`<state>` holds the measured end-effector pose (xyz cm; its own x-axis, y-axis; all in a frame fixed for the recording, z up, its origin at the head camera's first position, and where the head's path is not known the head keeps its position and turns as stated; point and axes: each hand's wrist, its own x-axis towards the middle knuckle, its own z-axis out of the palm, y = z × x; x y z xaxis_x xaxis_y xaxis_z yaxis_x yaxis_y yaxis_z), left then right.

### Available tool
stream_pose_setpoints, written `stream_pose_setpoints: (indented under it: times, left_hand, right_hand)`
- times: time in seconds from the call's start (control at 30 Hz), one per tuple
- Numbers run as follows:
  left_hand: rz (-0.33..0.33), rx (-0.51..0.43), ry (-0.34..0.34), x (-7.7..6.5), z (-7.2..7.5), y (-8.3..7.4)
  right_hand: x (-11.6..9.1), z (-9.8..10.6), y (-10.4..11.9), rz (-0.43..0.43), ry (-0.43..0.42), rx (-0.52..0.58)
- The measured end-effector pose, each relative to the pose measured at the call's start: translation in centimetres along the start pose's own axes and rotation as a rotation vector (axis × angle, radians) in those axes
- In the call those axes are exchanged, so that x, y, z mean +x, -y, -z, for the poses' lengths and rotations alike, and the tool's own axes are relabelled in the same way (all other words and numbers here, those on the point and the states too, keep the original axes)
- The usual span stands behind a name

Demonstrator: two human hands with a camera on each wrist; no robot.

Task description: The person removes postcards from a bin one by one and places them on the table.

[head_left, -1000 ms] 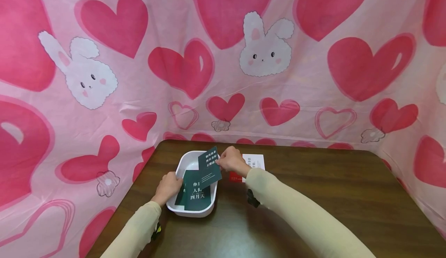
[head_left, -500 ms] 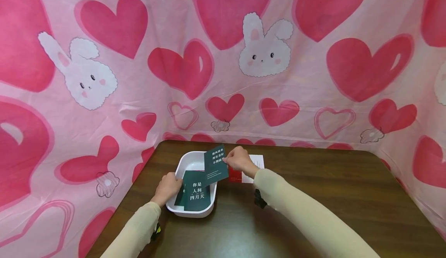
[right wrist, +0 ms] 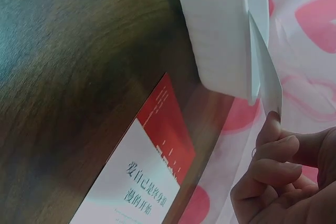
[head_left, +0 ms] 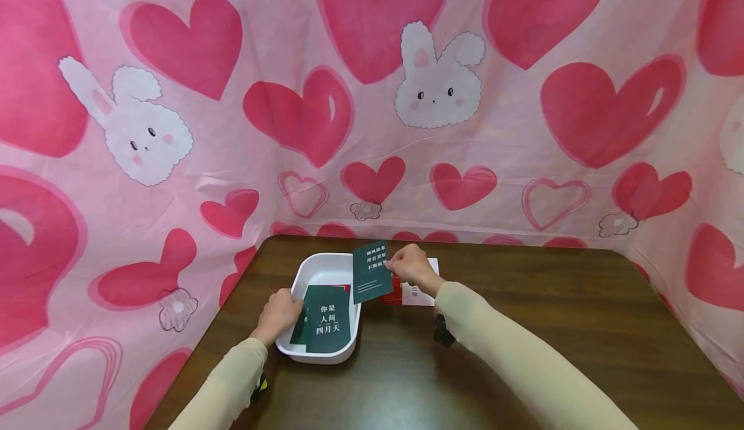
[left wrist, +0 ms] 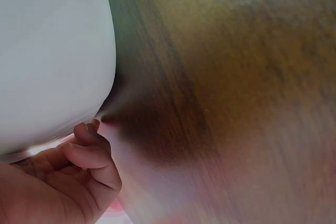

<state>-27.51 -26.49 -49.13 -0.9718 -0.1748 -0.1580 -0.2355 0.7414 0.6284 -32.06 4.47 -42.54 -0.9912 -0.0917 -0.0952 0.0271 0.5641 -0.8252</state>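
The grip of the right hand [head_left: 414,265] is narrow, thumb and fingertips pinching the right edge of a dark green card [head_left: 372,275] with white writing. The card is raised and tilted by the right rim of a white tub [head_left: 318,267]; whether it touches that rim is unclear. The left hand [head_left: 279,317] holds the tub's left side, thumb over the rim, fingers curled beneath, hiding part of that edge. Inside the tub lies another green card [head_left: 328,339], overlapping a second green card [head_left: 299,334] at its left, with a bit of red showing at its top right corner. Just right of the tub, on the brown table [head_left: 523,333], red paper [right wrist: 170,124] and white paper [right wrist: 136,182] lie side by side; from the head view the right hand and raised card partly cover both. Behind the table hangs a pink curtain [head_left: 389,139] with hearts and rabbits.
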Motion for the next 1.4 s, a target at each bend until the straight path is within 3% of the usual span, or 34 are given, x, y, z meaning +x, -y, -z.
stream_pose_setpoints:
  times: [0.5,0.87,1.4]
  left_hand:
    - [-0.007,0.019,-0.003,0.1,0.1,-0.1]
    - [-0.011,0.007,-0.001,0.3,-0.2,0.1]
    - [-0.014,0.013,-0.001,0.3,-0.1,0.3]
  right_hand:
    - [-0.2,1.8,-1.5,-0.063,-0.010,0.062]
    - [0.0,3.2,-3.0,-0.085,-0.030,0.042]
    - [0.3,5.2,-6.8,-0.119,-0.035,0.090]
